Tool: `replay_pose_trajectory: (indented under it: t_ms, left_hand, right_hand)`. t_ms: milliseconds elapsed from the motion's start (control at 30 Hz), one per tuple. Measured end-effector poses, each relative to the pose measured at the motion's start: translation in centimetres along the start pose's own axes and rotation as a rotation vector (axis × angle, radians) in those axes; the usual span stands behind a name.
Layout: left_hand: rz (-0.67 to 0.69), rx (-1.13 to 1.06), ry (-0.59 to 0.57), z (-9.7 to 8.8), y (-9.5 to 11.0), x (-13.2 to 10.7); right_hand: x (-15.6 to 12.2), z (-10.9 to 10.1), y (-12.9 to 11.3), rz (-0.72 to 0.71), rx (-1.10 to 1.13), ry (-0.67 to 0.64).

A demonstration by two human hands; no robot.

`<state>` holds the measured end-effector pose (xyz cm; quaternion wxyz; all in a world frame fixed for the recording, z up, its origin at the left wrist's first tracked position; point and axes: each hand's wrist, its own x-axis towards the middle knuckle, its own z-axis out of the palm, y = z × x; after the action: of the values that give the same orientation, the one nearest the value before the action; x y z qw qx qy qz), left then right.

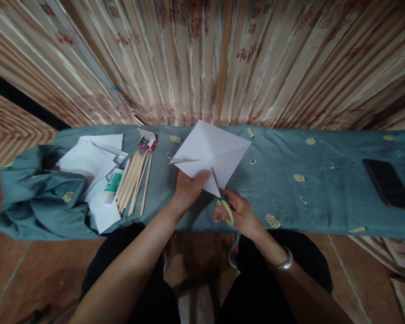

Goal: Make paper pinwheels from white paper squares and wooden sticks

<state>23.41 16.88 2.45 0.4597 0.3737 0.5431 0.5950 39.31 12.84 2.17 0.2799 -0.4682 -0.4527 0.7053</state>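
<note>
My left hand pinches the near corner of a white square sheet of paper with diagonal creases, holding it up over the blue-green cloth. My right hand grips light green-handled scissors, fingers through the loops. Their blades point up into the paper's near corner, where a cut runs along a crease. A silver bangle sits on my right wrist.
On the left of the cloth lie several wooden sticks, a glue tube, loose white sheets and a small box of pins. A black phone rests at the right. A striped curtain hangs behind.
</note>
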Motion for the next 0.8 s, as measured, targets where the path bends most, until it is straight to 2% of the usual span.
replay_pose_trajectory:
  t_ms: [800]
  left_hand:
    - [-0.026,-0.035,-0.06,0.16,-0.38,-0.45]
  right_hand:
    - [0.26,-0.21,0.17,-0.059,-0.001,-0.002]
